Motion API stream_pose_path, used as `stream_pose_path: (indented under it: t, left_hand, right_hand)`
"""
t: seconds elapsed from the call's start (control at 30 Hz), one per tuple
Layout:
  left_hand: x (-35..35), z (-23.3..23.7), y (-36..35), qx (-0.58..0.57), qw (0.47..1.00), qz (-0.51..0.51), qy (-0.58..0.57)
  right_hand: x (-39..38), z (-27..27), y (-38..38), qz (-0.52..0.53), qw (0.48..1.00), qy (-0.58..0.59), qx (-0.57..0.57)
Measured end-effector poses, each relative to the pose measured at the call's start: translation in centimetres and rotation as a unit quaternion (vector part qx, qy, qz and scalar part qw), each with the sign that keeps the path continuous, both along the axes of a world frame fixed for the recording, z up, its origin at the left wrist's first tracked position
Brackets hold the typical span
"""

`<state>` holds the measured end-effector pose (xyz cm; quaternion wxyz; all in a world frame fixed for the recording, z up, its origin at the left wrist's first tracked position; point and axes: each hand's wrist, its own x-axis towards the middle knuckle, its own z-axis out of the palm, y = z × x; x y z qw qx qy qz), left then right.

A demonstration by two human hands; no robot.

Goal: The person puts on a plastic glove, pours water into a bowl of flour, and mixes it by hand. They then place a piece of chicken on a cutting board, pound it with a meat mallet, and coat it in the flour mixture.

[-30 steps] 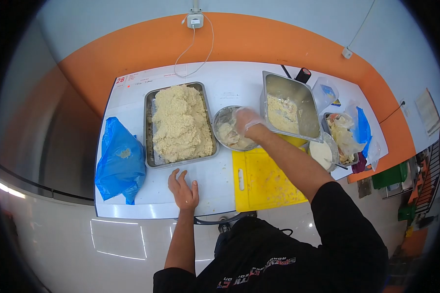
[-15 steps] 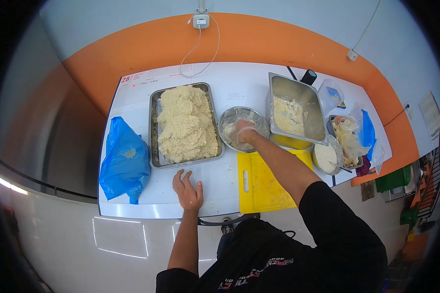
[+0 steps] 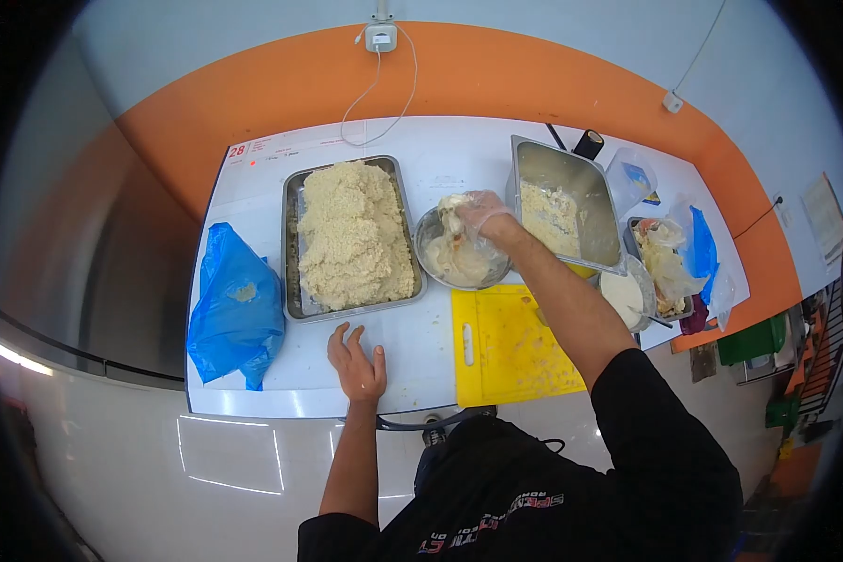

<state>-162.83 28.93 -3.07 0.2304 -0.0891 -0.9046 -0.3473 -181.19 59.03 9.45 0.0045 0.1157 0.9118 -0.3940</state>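
My right hand (image 3: 485, 215), in a clear plastic glove, is over the upper edge of a round metal bowl (image 3: 431, 265). Its fingers are closed on a battered piece (image 3: 453, 217) coated in pale, wet batter. More batter (image 3: 463, 262) lies in the bowl below. My left hand (image 3: 358, 363) is bare and rests on the table edge with its fingers apart, holding nothing. Just above it stands a metal tray (image 3: 292, 281) heaped with pale crumbs (image 3: 356, 234). Right of the bowl is a deep metal container (image 3: 595, 187) with some crumbs inside.
A yellow cutting board (image 3: 506, 351) lies below the bowl. A blue plastic bag (image 3: 234, 309) is at the left. To the right are a tub of white powder (image 3: 623, 298), a tray of bagged food (image 3: 667, 262) and a dark cylinder (image 3: 589, 144). A cable hangs behind.
My right hand has risen from inside the bowl to its upper right edge, and a batter-coated piece now shows at its fingers. My left hand has stayed at the table edge.
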Motion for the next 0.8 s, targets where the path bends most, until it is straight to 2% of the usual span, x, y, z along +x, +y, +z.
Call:
stream_pose_path:
  t: [0.1,0.17,0.2,0.27,0.3,0.33,0.37,0.4,0.43,0.47,0.5,0.53,0.6,0.7,0.8]
  left_hand:
    - [0.0,-0.1,0.0,0.001,1.0,0.001,-0.002]
    - [0.0,-0.2,0.0,0.001,1.0,0.001,-0.002]
    - [0.0,-0.2,-0.1,0.002,1.0,-0.001,0.001]
    - [-0.1,-0.1,0.0,0.005,1.0,-0.002,0.005]
    - [-0.1,-0.2,0.0,0.002,1.0,-0.001,0.004]
    - [-0.1,-0.2,0.0,-0.001,1.0,0.0,0.003]
    - [-0.1,-0.2,0.0,-0.001,1.0,-0.001,0.004]
    - [0.0,-0.3,0.0,-0.001,1.0,0.001,0.0]
    - [-0.1,-0.3,0.0,-0.001,1.0,0.003,-0.003]
    - [-0.1,-0.3,0.0,-0.001,1.0,0.003,-0.001]
    - [-0.1,-0.3,0.0,0.001,1.0,0.002,-0.001]
    - [-0.1,-0.3,0.0,0.002,1.0,0.001,-0.001]
    - [0.0,-0.2,0.1,0.001,1.0,0.002,-0.004]
    - [0.0,-0.1,0.1,-0.005,1.0,0.0,-0.008]
    - [0.1,0.1,0.1,-0.01,1.0,-0.002,-0.008]
  right_hand:
    - [0.0,-0.4,0.1,-0.041,0.997,0.038,-0.058]
    - [0.1,0.1,0.6,-0.054,0.989,-0.045,-0.128]
    - [0.2,-0.5,0.8,-0.054,0.989,-0.047,-0.128]
    - [0.1,-1.7,1.1,-0.058,0.934,-0.026,-0.351]
    - [0.0,-2.1,1.2,-0.059,0.934,-0.026,-0.351]
    - [-0.2,-2.5,1.3,-0.057,0.976,-0.042,-0.205]
    - [-0.4,-2.9,1.4,-0.053,0.995,-0.058,-0.055]
    - [-0.3,-3.5,1.5,-0.054,0.995,-0.056,-0.056]
    - [0.1,-4.3,1.6,0.061,0.981,-0.083,0.164]
    - [0.3,-5.1,1.7,0.172,0.905,-0.105,0.373]
    - [-0.4,-7.5,2.1,0.184,0.893,-0.135,0.387]
    - [0.8,-6.3,1.4,0.184,0.894,-0.134,0.387]
    - [2.9,-4.3,-0.1,0.068,0.932,-0.134,0.329]
    - [2.6,-4.8,-0.8,0.007,0.944,-0.132,0.301]
    - [1.9,-4.1,-1.0,0.023,0.937,-0.115,0.33]
